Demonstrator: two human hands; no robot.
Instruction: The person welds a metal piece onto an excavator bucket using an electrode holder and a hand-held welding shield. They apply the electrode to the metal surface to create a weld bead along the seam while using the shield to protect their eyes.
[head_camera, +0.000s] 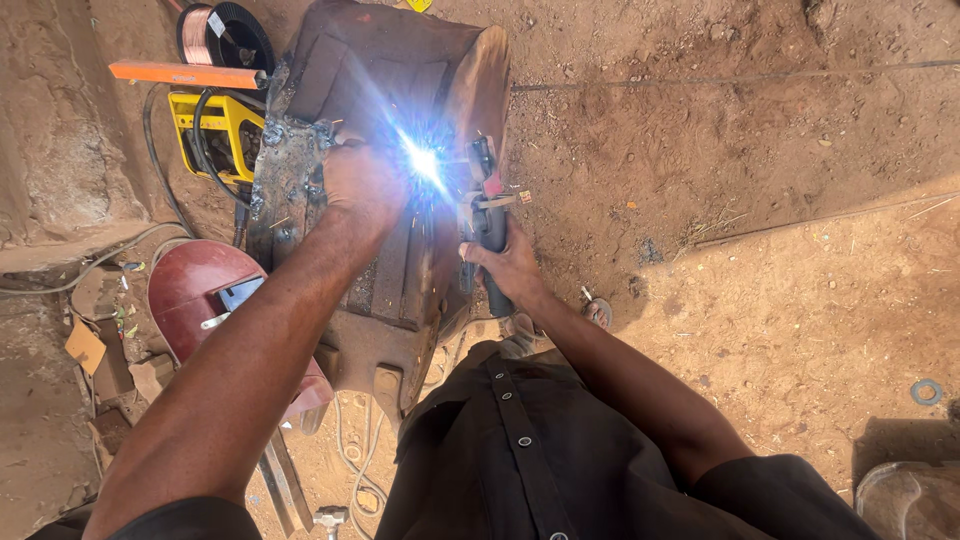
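My right hand (508, 265) grips a dark welding electrode holder (487, 215), its tip at a bright blue-white arc (424, 160) on a rusty metal bucket-like piece (390, 70). My left hand (362, 185) rests on that metal piece just left of the arc, fingers curled against the steel; whether it grips anything is hidden by glare. Both forearms reach forward from my dark shirt.
A red welding helmet (195, 285) lies on the dirt at left. A yellow welding machine (215, 130), a wire spool (222, 35) and an orange level (185, 73) sit behind it. Cables (355, 450) trail near my legs. A metal washer (926, 391) lies at right.
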